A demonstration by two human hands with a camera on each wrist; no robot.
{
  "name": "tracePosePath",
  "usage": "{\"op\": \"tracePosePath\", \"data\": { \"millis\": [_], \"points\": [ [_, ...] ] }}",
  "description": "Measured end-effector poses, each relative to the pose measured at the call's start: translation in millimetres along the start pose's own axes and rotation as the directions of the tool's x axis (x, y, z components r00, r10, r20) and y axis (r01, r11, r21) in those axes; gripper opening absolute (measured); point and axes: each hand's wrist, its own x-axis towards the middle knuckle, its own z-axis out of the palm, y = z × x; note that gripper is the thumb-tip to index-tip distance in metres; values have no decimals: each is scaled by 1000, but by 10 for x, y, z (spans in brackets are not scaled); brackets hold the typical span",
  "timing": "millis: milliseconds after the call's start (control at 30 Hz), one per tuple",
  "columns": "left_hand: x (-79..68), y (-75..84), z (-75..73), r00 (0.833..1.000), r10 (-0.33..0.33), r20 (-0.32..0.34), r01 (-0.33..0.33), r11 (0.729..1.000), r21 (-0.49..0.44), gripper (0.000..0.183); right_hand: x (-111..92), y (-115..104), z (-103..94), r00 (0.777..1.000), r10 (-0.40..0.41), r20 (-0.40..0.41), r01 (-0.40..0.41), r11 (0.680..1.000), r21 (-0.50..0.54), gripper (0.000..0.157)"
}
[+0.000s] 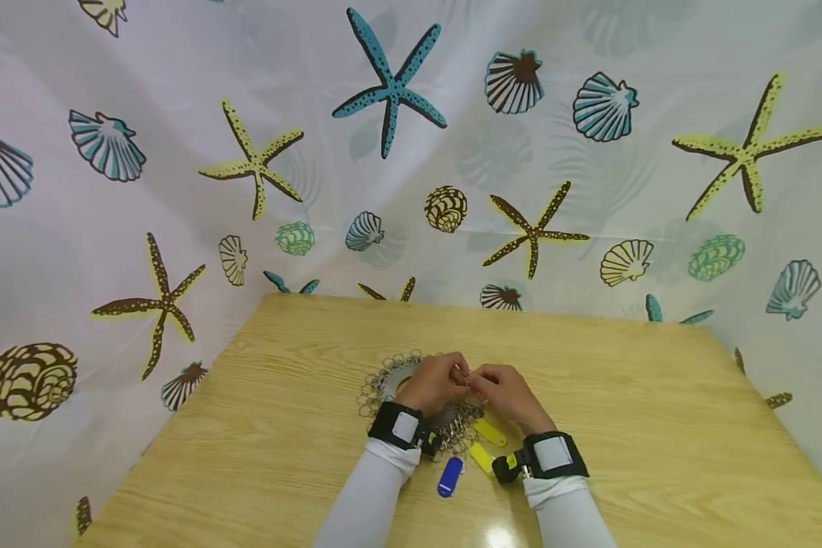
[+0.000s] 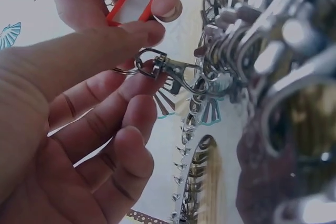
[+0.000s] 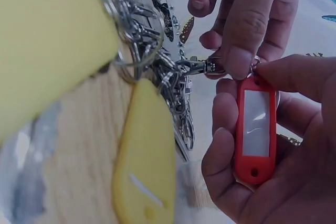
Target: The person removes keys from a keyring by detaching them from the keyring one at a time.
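Both hands meet over a grey ring-shaped rack (image 1: 393,378) hung with many metal clasps and key rings. The left hand (image 1: 433,383) pinches a split ring (image 2: 125,71) between thumb and fingers. That ring joins a silver swivel clasp (image 2: 176,71), whose far end reaches the crowded hardware at the rack's edge. In the right hand (image 1: 511,393) is a red key tag (image 3: 255,129) with a white label, gripped between thumb and curled fingers. The tag's top hole lies right at the split ring, partly hidden by the left thumb.
Two yellow key tags, one (image 1: 490,432) behind the other (image 1: 481,458), lie by the rack's right side. A blue key tag (image 1: 450,477) is nearer the front. The wooden table (image 1: 260,457) stands against a white curtain (image 1: 411,190) printed with starfish and shells.
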Motion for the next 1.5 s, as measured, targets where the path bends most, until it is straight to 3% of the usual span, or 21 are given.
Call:
{"op": "tracePosePath", "data": {
  "millis": [333, 633, 833, 1200, 1500],
  "points": [
    [12, 1, -26, 1000, -2, -11, 1, 998, -60, 17, 11, -34, -87, 996, -85, -29, 85, 996, -12, 19],
    [14, -35, -55, 1000, 5, 8, -5, 999, -42, 17, 13, -54, -93, 999, -34, -12, 34, 999, -26, 20],
    [8, -30, -75, 1000, 29, 10, -28, 999, -30, 18, 20, -27, -84, 1000, 1, -23, -1, 1000, -23, 17],
    [30, -51, -123, 993, 116, 26, -117, 993, 28, 19, -31, -79, -130, 999, -42, 10, 42, 995, -88, 8],
    [43, -74, -160, 984, 170, 48, -169, 985, -34, 13, -34, -142, -153, 997, -73, 24, 75, 992, -97, 9]
  ]
}}
